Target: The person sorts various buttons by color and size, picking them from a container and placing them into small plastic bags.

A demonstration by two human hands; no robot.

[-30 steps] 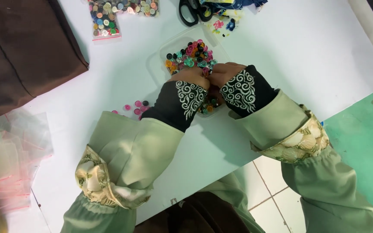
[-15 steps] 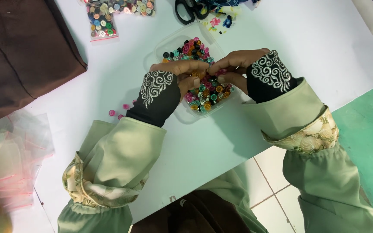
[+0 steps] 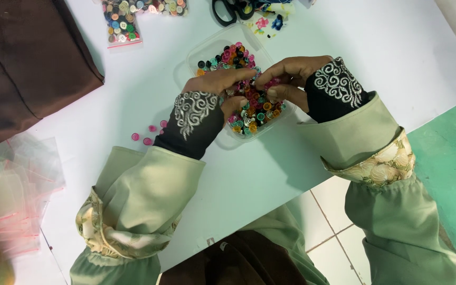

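Buttons (image 3: pixel 249 113) of many colours, small and round, pink, green, orange, black, fill a clear shallow tray (image 3: pixel 207 48) lying right under both hands. Left hand (image 3: pixel 220 87) and right hand (image 3: pixel 288 79) meet over the heap, fingers curled and dipped among the buttons; whether either pinches one I cannot tell. Three pink strays (image 3: pixel 149 134) lie just left of the left wrist.

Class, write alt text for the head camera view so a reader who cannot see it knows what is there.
Two hands, the left hand and the right hand, pick through mixed coloured buttons in a clear plastic tray on a white table. A few pink buttons lie loose at the left, with scissors beyond.
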